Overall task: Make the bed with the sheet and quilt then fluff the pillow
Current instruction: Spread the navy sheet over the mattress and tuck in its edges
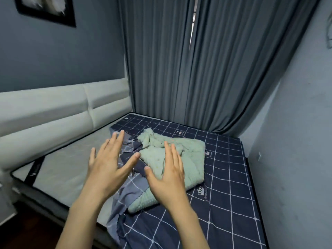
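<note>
So this bed is nowhere near made. The navy grid sheet [224, 168] only covers the far and right part of the mattress [59, 169], and its left edge is bunched up and folded back on itself in a wrinkly ridge running down toward the near edge. Everything from there over to the white padded headboard [62, 112] is bare mattress. The pale green quilt [179, 157] is just dumped in a crumpled heap in the middle, sitting on top of the sheet, not spread at all. No pillow anywhere that I can see, so I can't say where it is. My read is the sheet needs pulling across and smoothing first, then the quilt gets shaken out, then the pillow, so basically all of it is left.

Hands: both are out in front over the heap, fingers straight and splayed, holding nothing. The left hand [109, 162] is over the bunched sheet edge, the right hand [168, 171] is over the near side of the quilt. Can't tell from this angle whether either is actually touching fabric or just hovering above it
</note>
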